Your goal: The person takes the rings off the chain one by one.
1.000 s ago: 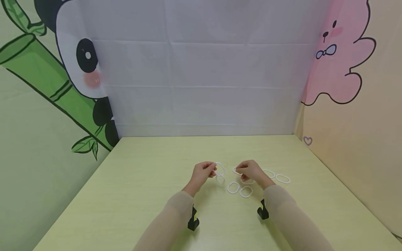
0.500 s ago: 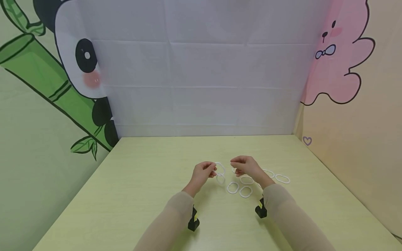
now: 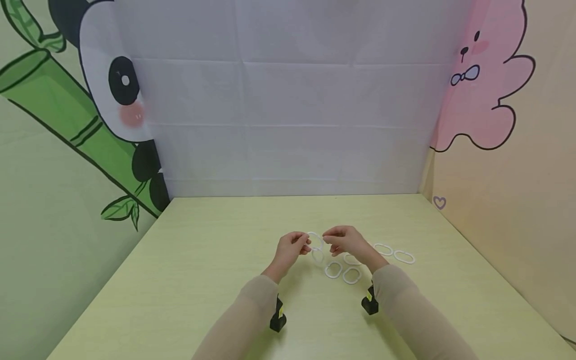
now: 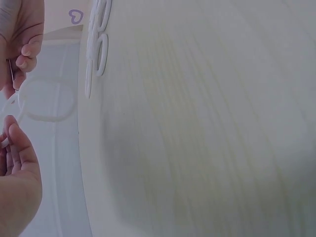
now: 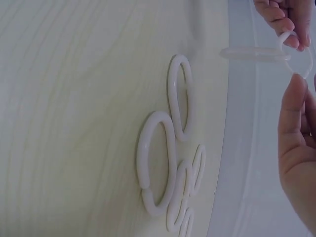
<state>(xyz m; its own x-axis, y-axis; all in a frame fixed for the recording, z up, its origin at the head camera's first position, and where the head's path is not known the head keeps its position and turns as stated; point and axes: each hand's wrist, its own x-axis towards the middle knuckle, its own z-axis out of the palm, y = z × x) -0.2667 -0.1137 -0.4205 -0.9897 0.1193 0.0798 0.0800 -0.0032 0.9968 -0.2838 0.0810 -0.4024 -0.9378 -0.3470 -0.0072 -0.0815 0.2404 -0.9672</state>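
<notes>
Above the table, my left hand [image 3: 291, 248] pinches a white plastic chain link [image 3: 319, 236] between thumb and fingers. A second white link [image 5: 254, 53] hangs through it. My right hand [image 3: 350, 242] has come close on the right side. In the right wrist view its thumb tip meets the lower edge of the held link, with the forefinger mostly hidden behind. The left wrist view has both hands at its left edge, the link between their fingertips and the hanging link [image 4: 49, 118] beyond. Whether the link's gap is spread cannot be seen.
Several loose white links lie on the pale table [image 3: 216, 280] below and right of my hands, among them a front link [image 3: 333, 278] and a far right link [image 3: 405, 263]. A white cloth backdrop [image 3: 288, 125] rises at the back, with painted walls on both sides.
My right hand has lifted off the loose links and moved left to the held link, its fingers closing up. The left hand stays in place; the hanging link has swung slightly.
</notes>
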